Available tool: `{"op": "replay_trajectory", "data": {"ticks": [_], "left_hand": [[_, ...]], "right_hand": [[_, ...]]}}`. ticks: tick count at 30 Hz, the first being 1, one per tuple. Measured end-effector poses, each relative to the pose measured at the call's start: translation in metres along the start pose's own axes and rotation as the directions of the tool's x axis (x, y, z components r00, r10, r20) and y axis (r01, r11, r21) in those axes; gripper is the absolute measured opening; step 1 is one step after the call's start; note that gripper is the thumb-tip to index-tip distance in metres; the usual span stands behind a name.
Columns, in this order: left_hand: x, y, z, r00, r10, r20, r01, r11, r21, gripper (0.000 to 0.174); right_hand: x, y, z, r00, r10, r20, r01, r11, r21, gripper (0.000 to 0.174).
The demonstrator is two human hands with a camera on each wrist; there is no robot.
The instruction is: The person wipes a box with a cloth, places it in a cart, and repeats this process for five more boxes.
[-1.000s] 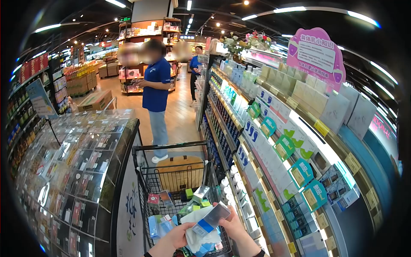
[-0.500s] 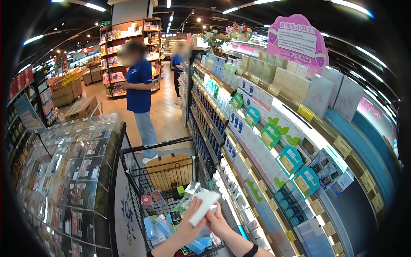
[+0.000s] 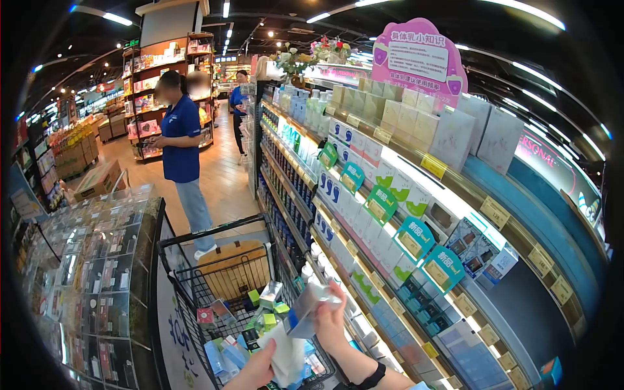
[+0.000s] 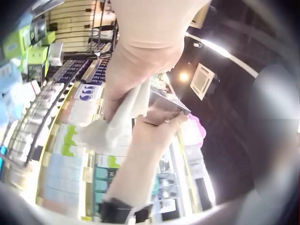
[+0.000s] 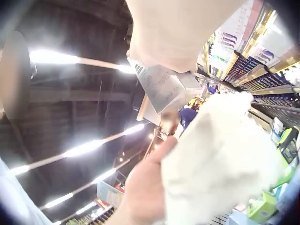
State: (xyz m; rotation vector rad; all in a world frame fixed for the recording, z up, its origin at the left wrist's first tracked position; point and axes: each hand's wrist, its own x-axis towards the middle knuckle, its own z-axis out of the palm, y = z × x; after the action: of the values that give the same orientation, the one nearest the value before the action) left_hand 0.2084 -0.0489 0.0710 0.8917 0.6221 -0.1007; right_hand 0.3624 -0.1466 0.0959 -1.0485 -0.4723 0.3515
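Note:
My right hand [image 3: 330,320] grips a silver-grey carton with a blue band [image 3: 304,313], tilted above the shopping cart [image 3: 170,276]. Lower and to its left, my left hand [image 3: 257,365] holds a crumpled white cloth [image 3: 281,351] that hangs from its fingers. In the left wrist view the cloth [image 4: 110,129] droops beside the carton [image 4: 161,108], with the right hand's fingers along the carton's edge. Fine print shows on one face of the carton [image 5: 161,89] in the right wrist view, where the cloth [image 5: 220,154] covers much of the scene.
Small boxes, among them a green one [image 3: 253,298] and a blue one [image 3: 214,356], lie in the cart. Shelves of boxed goods [image 3: 390,188] run close along the right. A clear-covered display stand [image 3: 97,260] flanks the left. A person in a blue shirt [image 3: 182,140] stands ahead.
The view has swung right, so the cart and person sit further left. My hands, close together with the cloth against the carton, have drawn apart; the carton is now raised in the right hand.

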Motion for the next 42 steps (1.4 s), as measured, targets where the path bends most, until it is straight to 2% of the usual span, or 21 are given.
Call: {"op": "replay_trajectory", "data": {"ticks": [1, 2, 5, 7, 8, 17, 21, 23, 24, 25, 26, 28, 29, 31, 32, 33, 35, 36, 37, 40, 42], "left_hand": [[0.003, -0.002, -0.001, 0.991, 0.108, 0.080, -0.074, 0.934, -0.350, 0.050], [0.006, 0.000, -0.005, 0.968, 0.174, 0.183, -0.071, 0.883, -0.464, 0.052], [0.005, 0.003, -0.016, 0.980, 0.113, 0.166, -0.019, 0.876, -0.482, 0.047], [0.007, 0.000, -0.026, 0.977, 0.145, 0.154, -0.053, 0.872, -0.487, 0.049], [0.006, -0.001, -0.031, 0.982, 0.135, 0.134, -0.055, 0.875, -0.481, 0.047], [-0.003, -0.018, -0.071, 1.000, -0.005, 0.023, 0.018, 0.803, -0.596, 0.046], [-0.011, -0.023, -0.084, 0.999, -0.033, -0.010, 0.020, 0.787, -0.617, 0.045], [-0.007, -0.032, -0.094, 1.000, -0.006, -0.028, -0.012, 0.785, -0.620, 0.045], [-0.005, -0.040, -0.098, 0.999, 0.026, -0.037, -0.043, 0.788, -0.615, 0.044], [-0.007, -0.041, -0.097, 0.999, -0.018, -0.044, -0.015, 0.771, -0.636, 0.044], [-0.008, -0.040, -0.096, 0.996, -0.071, -0.051, 0.020, 0.752, -0.659, 0.043], [0.009, -0.060, -0.108, 0.997, -0.076, -0.003, 0.056, 0.748, -0.661, 0.043], [0.011, -0.060, -0.105, 0.994, -0.110, -0.020, 0.073, 0.772, -0.631, 0.042], [0.021, -0.065, -0.110, 0.984, -0.177, -0.004, 0.136, 0.772, -0.621, 0.042], [0.024, -0.067, -0.114, 0.983, -0.186, 0.003, 0.149, 0.775, -0.614, 0.043], [0.027, -0.065, -0.118, 0.983, -0.181, 0.009, 0.150, 0.784, -0.603, 0.043], [0.031, -0.057, -0.127, 0.988, -0.152, -0.028, 0.102, 0.777, -0.622, 0.044], [0.031, -0.055, -0.131, 0.990, -0.121, -0.065, 0.052, 0.766, -0.641, 0.044], [0.032, -0.051, -0.134, 0.990, -0.128, -0.059, 0.061, 0.766, -0.640, 0.044], [0.034, -0.041, -0.143, 0.990, -0.066, -0.121, -0.028, 0.760, -0.649, 0.045], [0.037, -0.036, -0.142, 0.980, -0.051, -0.191, -0.095, 0.725, -0.683, 0.043]], "right_hand": [[-0.009, -0.006, 0.013, 0.995, -0.079, 0.064, 0.086, 0.989, -0.124, 0.063], [-0.017, -0.003, 0.017, 0.987, 0.032, 0.156, -0.014, 0.994, -0.113, 0.067], [-0.026, -0.001, 0.019, 0.912, 0.201, 0.356, -0.171, 0.979, -0.113, 0.077], [-0.026, -0.008, 0.026, 0.856, 0.278, 0.436, -0.123, 0.929, -0.349, 0.078], [-0.026, 0.004, 0.022, 0.840, 0.229, 0.491, -0.016, 0.916, -0.400, 0.079], [-0.026, 0.036, 0.036, 0.710, 0.391, 0.587, -0.036, 0.851, -0.523, 0.081], [-0.025, 0.057, 0.037, 0.673, 0.490, 0.554, -0.127, 0.814, -0.566, 0.082], [-0.028, 0.067, 0.041, 0.701, 0.482, 0.526, -0.173, 0.830, -0.530, 0.083], [-0.028, 0.083, 0.037, 0.707, 0.460, 0.538, -0.176, 0.850, -0.496, 0.084], [-0.026, 0.101, 0.030, 0.730, 0.423, 0.537, -0.070, 0.828, -0.556, 0.085], [-0.026, 0.093, 0.036, 0.750, 0.449, 0.486, -0.020, 0.749, -0.662, 0.081], [-0.025, 0.118, 0.031, 0.784, 0.487, 0.386, -0.215, 0.796, -0.566, 0.068], [-0.023, 0.131, 0.022, 0.807, 0.481, 0.342, -0.147, 0.725, -0.673, 0.072], [-0.021, 0.171, -0.002, 0.810, 0.531, 0.248, -0.262, 0.707, -0.657, 0.047], [-0.016, 0.201, -0.024, 0.795, 0.599, 0.095, -0.313, 0.540, -0.781, 0.049], [-0.013, 0.173, -0.010, 0.747, 0.664, -0.029, -0.461, 0.485, -0.743, 0.057], [-0.004, 0.157, -0.009, 0.701, 0.712, -0.028, -0.528, 0.493, -0.692, 0.066], [-0.003, 0.154, -0.008, 0.726, 0.683, -0.076, -0.561, 0.524, -0.641, 0.075], [0.002, 0.147, -0.006, 0.718, 0.681, -0.141, -0.544, 0.422, -0.725, 0.085], [0.006, 0.141, -0.018, 0.766, 0.636, -0.095, -0.494, 0.487, -0.720, 0.084], [0.007, 0.151, -0.042, 0.753, 0.655, 0.060, -0.364, 0.492, -0.791, 0.067]]}}
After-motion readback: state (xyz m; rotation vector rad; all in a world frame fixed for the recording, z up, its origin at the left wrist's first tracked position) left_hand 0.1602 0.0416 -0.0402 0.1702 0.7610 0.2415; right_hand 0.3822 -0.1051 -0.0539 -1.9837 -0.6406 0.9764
